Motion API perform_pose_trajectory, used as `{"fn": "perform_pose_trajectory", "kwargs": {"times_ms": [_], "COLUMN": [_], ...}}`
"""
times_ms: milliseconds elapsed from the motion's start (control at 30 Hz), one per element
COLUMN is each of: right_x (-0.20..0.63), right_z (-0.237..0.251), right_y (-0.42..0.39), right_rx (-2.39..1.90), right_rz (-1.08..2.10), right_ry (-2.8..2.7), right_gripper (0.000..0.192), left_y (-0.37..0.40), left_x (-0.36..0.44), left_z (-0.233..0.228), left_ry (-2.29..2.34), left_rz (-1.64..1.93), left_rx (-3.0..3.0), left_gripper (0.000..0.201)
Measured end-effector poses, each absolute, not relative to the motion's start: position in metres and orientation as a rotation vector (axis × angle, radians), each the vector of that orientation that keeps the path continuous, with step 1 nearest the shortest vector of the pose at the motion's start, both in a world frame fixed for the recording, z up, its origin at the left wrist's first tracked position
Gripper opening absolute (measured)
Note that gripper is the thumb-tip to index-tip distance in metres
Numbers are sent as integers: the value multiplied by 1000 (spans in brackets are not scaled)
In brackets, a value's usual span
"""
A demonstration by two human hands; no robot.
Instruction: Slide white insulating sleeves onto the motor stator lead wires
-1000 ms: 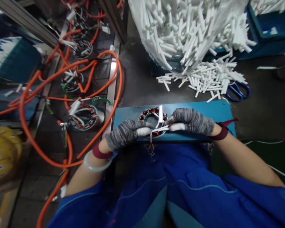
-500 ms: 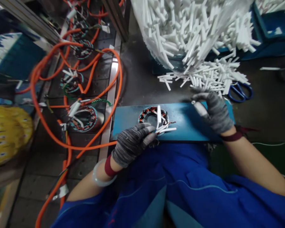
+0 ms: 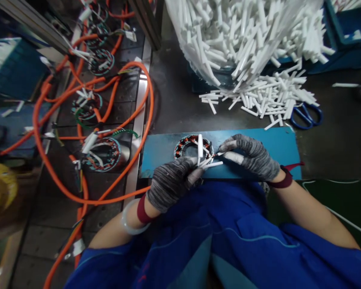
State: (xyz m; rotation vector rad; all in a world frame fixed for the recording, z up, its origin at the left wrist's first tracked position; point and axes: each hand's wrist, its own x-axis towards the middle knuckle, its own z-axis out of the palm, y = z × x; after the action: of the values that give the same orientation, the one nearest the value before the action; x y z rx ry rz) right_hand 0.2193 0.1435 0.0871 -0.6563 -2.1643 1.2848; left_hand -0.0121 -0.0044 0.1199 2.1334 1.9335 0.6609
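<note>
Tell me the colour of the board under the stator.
Blue: the board under the stator shows best in the head view.

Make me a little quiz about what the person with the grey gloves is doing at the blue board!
1. True or false: the left hand rests on the near rim of the wound ring.
2. What does the right hand pinch? A) scissors B) a thin wire tip by the white sleeves C) an orange cable
3. What colour are the scissors beside the loose white tubes?

Key: 1 true; 2 B; 3 blue.
</note>
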Motion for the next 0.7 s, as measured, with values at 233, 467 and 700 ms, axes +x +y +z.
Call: {"fn": "perform_pose_trajectory", "kwargs": {"times_ms": [233, 467, 700], "right_x": [210, 214, 209], "right_z": [96, 86, 93], "right_y": [154, 158, 163], "right_rx": [-574, -656, -632], "right_rz": [1610, 2004, 1874], "right_ry": [-2304, -2057, -2237], "right_gripper": [29, 40, 40], "left_y": [2, 18, 29], "left_x": [-15, -19, -23], "left_z": [115, 127, 131], "left_ry": [1913, 1834, 1772], "left_rz": [496, 341, 305], "left_rx": [2048, 1901, 1871], "left_gripper": [35, 34, 23]}}
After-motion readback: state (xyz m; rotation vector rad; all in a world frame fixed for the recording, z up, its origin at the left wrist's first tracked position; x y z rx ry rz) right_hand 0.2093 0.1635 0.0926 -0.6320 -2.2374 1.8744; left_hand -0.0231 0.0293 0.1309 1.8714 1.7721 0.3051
